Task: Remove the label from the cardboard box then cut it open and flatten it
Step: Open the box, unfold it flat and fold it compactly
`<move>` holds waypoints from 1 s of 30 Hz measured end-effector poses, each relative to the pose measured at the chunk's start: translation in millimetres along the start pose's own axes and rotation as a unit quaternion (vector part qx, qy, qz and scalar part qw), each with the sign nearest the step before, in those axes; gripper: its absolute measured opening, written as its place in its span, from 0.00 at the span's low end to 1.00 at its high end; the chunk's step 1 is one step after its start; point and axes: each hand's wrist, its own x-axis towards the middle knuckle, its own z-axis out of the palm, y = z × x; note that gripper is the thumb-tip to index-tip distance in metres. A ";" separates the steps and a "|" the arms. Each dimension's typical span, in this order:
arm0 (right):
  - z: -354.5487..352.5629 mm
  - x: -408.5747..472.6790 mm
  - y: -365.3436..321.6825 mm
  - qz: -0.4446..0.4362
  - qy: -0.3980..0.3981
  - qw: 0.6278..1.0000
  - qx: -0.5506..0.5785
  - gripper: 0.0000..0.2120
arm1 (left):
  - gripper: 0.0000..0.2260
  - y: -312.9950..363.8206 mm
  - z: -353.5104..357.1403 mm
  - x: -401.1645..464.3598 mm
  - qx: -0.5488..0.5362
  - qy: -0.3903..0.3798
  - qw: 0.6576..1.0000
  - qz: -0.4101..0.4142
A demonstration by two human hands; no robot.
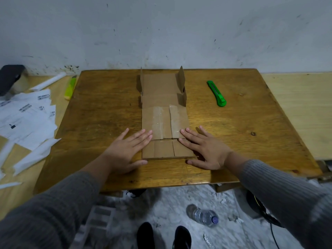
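- Cardboard box (164, 121) cut open, mid-counter (100, 112), long axis running away toward the wall, far side flaps upright.
- Left hand (128, 150) and right hand (206, 148) spread flat, pressing near corners.
- Green cutter (216, 93) lying right of it.

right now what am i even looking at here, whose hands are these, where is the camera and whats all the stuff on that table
There is no machine here: a person in grey knitted sleeves works with bare hands. The single picture comes from a wide-angle camera worn on the person's head, looking forward and down, so the arms reach in from the bottom and the feet show below.

On the brown wooden table lies a brown cardboard box, cut open and spread nearly flat, though some side flaps at its far end stand up. The left hand and the right hand press flat on its near end with straight fingers; neither holds anything.

To the right lies a green utility knife, untouched. On the lighter surface to the left lie white printed paper labels and a yellow-green cutter. A clear plastic water bottle lies on the floor.
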 end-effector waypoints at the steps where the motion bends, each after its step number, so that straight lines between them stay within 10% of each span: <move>1: -0.6 0.1 -3.3 0.014 0.009 1.000 0.006 0.36 | 0.38 0.6 1.7 0.7 0.001 -0.001 1.000 -0.004; 7: -8.6 3.2 -19.1 0.107 0.075 0.983 0.132 0.29 | 0.32 9.6 -10.9 1.3 -0.117 0.031 0.991 -0.062; 13: -15.8 29.6 -33.6 0.269 0.207 0.874 0.348 0.33 | 0.30 48.1 -16.9 19.9 -0.267 0.159 0.911 -0.269; 18: -14.1 52.5 -34.9 0.310 0.249 0.865 0.307 0.27 | 0.37 55.6 -13.8 35.3 -0.257 0.237 0.892 -0.287; 30: -13.5 85.2 -11.7 0.383 0.028 0.910 0.155 0.25 | 0.31 22.2 -10.7 64.5 -0.211 0.058 0.918 -0.331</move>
